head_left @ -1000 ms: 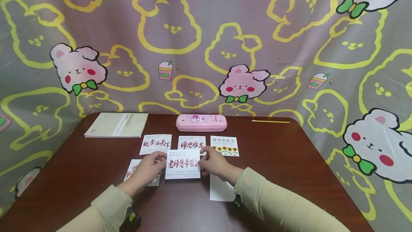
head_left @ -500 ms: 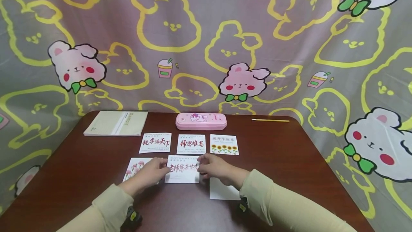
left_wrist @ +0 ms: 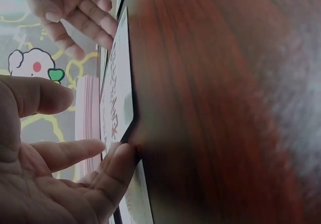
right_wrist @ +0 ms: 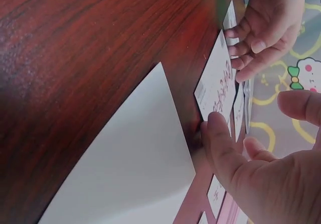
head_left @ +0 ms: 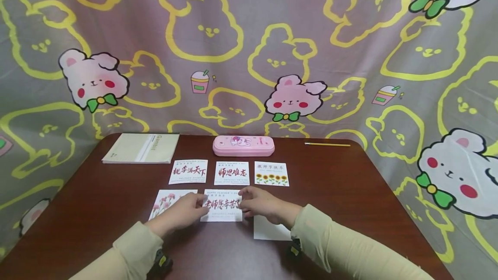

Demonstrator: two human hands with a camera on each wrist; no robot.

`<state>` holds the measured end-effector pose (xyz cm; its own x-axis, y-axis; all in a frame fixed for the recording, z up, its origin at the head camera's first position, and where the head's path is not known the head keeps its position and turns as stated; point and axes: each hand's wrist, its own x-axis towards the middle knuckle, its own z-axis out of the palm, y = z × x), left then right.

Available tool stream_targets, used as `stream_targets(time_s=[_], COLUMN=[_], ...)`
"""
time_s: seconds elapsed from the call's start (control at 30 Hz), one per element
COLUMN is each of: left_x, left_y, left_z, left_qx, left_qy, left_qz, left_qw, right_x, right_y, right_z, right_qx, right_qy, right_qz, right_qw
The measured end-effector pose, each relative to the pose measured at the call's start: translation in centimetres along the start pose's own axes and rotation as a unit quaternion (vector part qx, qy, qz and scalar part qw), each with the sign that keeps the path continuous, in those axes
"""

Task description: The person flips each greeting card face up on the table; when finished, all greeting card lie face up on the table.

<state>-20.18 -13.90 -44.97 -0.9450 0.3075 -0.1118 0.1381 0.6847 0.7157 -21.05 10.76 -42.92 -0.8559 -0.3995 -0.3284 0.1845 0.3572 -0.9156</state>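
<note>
A white greeting card with red Chinese lettering lies flat on the dark wooden table, in the middle of the front row. My left hand is at its left edge, over part of a pink-flower card. At the opposite edge is my right hand, above a blank white card. In the left wrist view the left thumb stands apart from the card, while the fingertips reach its corner. The right wrist view shows the right fingertips at the card's edge, none pinching it.
Behind is a row with two red-lettered cards and a sunflower card. A pink pencil case, a notebook and a yellow pencil lie along the back edge. A bunny-print curtain hangs behind the table.
The lettered card, raised and held by both hands a second ago, has come down nearer to me onto the table. Both hands have loosened, their fingers now at its edges.
</note>
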Motion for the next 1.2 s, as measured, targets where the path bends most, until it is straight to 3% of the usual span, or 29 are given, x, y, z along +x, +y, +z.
stream_targets(time_s=[0.2, 0.47, 0.57, 0.67, 0.83, 1.0, 1.2], left_x=[-0.3, -0.5, -0.7, -0.7, -0.4, -0.1, 0.7], left_y=[0.5, 0.8, 1.0, 1.5, 3.2, 5.2, 7.7], left_z=[0.4, 0.8, 1.2, 1.6, 2.5, 3.6, 4.7], left_qx=[0.036, 0.073, 0.088, 0.086, 0.106, 0.161, 0.23], left_qy=[0.011, 0.025, 0.038, 0.047, 0.03, -0.04, -0.105], left_qz=[0.037, 0.021, 0.052, 0.104, 0.198, 0.245, 0.299], left_qw=[0.9986, 0.9968, 0.994, 0.9897, 0.9739, 0.9551, 0.9202], right_x=[0.0, 0.0, -0.2, -0.5, -1.1, -2.3, -4.1], right_y=[0.2, 0.1, 0.2, 0.3, 1.3, 2.5, 3.4], right_z=[-0.2, -1.2, -2.2, -3.5, -6.3, -9.3, -11.6], right_qx=[-0.01, -0.024, -0.018, -0.016, -0.03, -0.056, -0.063], right_qy=[-0.006, -0.004, 0.004, 0.017, 0.057, 0.077, 0.062], right_qz=[-0.001, -0.004, -0.001, 0.003, 0.02, 0.037, 0.047], right_qw=[0.9999, 0.9997, 0.9998, 0.9997, 0.9978, 0.9948, 0.995])
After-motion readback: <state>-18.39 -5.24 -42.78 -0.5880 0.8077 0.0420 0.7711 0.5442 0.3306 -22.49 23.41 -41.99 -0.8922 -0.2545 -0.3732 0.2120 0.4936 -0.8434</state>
